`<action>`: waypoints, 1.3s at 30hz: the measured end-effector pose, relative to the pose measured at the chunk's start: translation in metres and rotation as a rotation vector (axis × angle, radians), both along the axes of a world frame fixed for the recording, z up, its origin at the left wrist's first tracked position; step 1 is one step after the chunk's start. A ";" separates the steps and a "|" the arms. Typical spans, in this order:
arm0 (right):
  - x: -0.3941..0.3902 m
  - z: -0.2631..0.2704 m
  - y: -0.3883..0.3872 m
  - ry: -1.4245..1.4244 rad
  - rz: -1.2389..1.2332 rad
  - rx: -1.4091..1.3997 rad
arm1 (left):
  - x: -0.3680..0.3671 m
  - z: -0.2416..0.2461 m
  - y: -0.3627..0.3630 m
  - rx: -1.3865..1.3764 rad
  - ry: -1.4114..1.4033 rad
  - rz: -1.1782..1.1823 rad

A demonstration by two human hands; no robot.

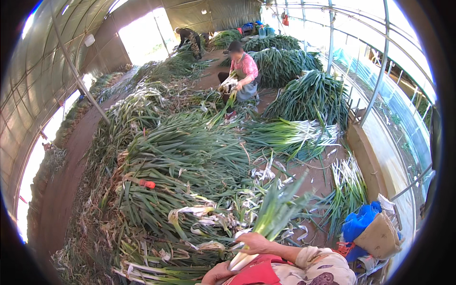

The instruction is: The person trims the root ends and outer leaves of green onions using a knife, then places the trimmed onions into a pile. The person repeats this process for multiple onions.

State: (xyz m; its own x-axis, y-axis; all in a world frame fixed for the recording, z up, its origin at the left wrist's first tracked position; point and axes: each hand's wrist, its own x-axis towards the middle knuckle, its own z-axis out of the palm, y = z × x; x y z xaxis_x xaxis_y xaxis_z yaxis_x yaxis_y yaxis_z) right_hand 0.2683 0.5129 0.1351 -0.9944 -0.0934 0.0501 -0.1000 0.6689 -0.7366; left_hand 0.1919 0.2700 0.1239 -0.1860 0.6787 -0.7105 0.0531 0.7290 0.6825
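Observation:
A small bunch of green onions [262,228] slants across my lap, white ends low and green leaves pointing up and right. My right hand [253,243] is closed around the stalks above the white part. Near the white root ends, my left hand [219,272] grips the same bunch. Under them lies my red apron [262,271]. Just beyond my hands, pale peeled leaves [190,213] lie scattered over a large heap of untrimmed green onions [185,153]. A tool with a red-orange handle [147,184] rests on that heap; its other end is partly hidden.
Cleaned green onions lie in piles at the right [347,188] and farther ahead [295,135]. Blue plastic [359,221] and folded cardboard [379,237] sit beside me. One person [244,71] squats ahead holding green onions; another person [190,41] bends farther back. Metal poles [331,39] stand right.

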 end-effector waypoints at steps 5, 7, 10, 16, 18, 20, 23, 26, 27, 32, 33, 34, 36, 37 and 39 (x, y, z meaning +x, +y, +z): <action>0.039 -0.070 -0.008 -0.829 -0.457 -0.472 | 0.005 0.000 -0.020 0.113 -0.468 0.396; 0.045 -0.090 -0.012 -0.802 -0.054 -0.648 | 0.002 -0.013 -0.035 0.048 -0.523 0.415; 0.029 -0.113 -0.041 -1.261 -0.602 -1.799 | 0.000 -0.006 -0.038 0.064 -0.409 0.409; -0.011 -0.101 -0.094 -0.723 -0.865 -2.315 | 0.004 0.013 -0.039 0.129 -0.013 0.371; -0.018 -0.093 -0.095 -0.521 -1.079 -2.245 | 0.006 0.015 -0.036 0.149 0.150 0.315; -0.025 -0.085 -0.091 -0.375 -1.147 -2.238 | 0.008 0.017 -0.033 0.040 0.397 0.214; -0.037 -0.078 -0.075 -0.221 -1.178 -2.310 | -0.001 0.093 0.008 -0.223 0.549 -0.007; -0.065 -0.058 -0.069 -0.078 -1.122 -2.301 | -0.017 0.094 0.006 -0.281 0.741 -0.090; -0.072 -0.043 -0.067 -0.063 -1.089 -2.307 | -0.019 0.096 0.000 -0.232 0.802 -0.066; -0.073 -0.036 -0.052 -0.080 -0.885 -2.393 | -0.013 0.083 0.001 -0.128 0.970 0.011; -0.072 -0.022 -0.055 -0.066 -0.829 -2.422 | -0.011 0.091 0.000 -0.134 1.010 0.006; -0.070 -0.011 -0.054 -0.051 -0.765 -2.424 | -0.007 0.101 0.001 -0.124 1.031 -0.003; -0.063 0.009 -0.057 -0.045 -0.723 -2.371 | 0.001 0.111 -0.002 -0.108 1.087 -0.020; -0.060 0.014 -0.057 -0.032 -0.677 -2.368 | 0.004 0.114 -0.004 -0.104 1.113 -0.032; -0.059 -0.004 -0.055 -0.068 -0.825 -2.467 | 0.008 0.114 -0.003 -0.076 1.151 -0.070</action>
